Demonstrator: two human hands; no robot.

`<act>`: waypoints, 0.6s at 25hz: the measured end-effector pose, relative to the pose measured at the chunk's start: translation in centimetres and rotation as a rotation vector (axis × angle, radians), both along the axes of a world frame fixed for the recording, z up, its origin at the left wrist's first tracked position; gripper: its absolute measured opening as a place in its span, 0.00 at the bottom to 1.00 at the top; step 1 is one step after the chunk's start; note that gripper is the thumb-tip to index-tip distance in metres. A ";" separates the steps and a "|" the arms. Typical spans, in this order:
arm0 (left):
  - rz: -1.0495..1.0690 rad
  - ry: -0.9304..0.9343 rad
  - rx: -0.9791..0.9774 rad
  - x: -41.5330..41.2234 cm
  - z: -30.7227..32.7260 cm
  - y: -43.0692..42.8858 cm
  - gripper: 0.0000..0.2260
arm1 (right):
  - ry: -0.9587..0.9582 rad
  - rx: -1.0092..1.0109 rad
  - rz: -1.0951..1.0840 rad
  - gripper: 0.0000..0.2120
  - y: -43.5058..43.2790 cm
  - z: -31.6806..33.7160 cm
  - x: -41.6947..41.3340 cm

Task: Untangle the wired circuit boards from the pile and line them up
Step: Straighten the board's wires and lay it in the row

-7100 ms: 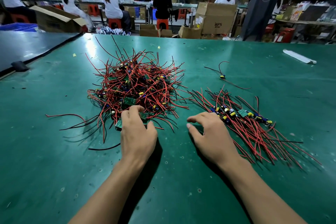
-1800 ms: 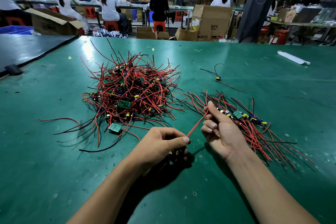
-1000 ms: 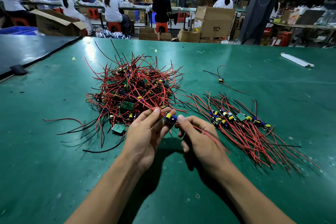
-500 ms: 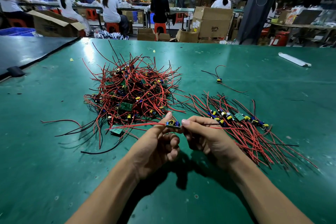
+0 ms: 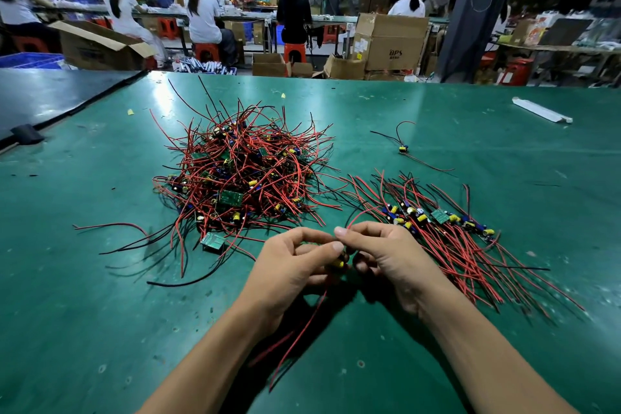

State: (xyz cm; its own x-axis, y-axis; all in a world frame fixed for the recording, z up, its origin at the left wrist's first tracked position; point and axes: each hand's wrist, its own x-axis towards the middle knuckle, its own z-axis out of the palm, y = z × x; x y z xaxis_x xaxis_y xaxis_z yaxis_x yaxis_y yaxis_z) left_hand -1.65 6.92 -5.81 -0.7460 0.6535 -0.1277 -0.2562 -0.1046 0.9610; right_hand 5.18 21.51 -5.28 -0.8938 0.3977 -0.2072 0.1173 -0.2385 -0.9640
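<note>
Left hand point(image 5: 285, 269): I see its fingers point(image 5: 304, 235) curled, with thumb and index pinching one small board point(image 5: 339, 263).
Right hand point(image 5: 396, 255): its fingertips pinch the same board from the other side, close against the left hand.
Pile point(image 5: 242, 175): tangled, on the bench point(image 5: 100, 312), left of the hands.
Row point(image 5: 437, 217): boards side by side, right of the hands.
Board: held just above the bench, its red wires point(image 5: 302, 323) hang toward me.
</note>
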 end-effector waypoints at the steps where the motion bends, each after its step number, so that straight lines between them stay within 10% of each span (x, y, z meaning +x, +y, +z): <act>1: 0.009 0.041 -0.014 0.1 -0.2 0.1 0.09 | -0.010 0.037 -0.027 0.10 0.1 -0.1 0.0; 15: 0.018 0.190 -0.172 0.3 -0.3 0.7 0.04 | -0.021 0.162 0.156 0.10 1.1 -0.5 0.2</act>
State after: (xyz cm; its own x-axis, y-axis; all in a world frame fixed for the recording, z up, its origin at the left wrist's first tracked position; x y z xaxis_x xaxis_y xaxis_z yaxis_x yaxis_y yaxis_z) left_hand -1.39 7.61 -6.12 -0.7789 0.6204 -0.0919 -0.0685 0.0616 0.9958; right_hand 5.34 22.63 -5.78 -0.9433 0.2844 -0.1713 0.1614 -0.0581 -0.9852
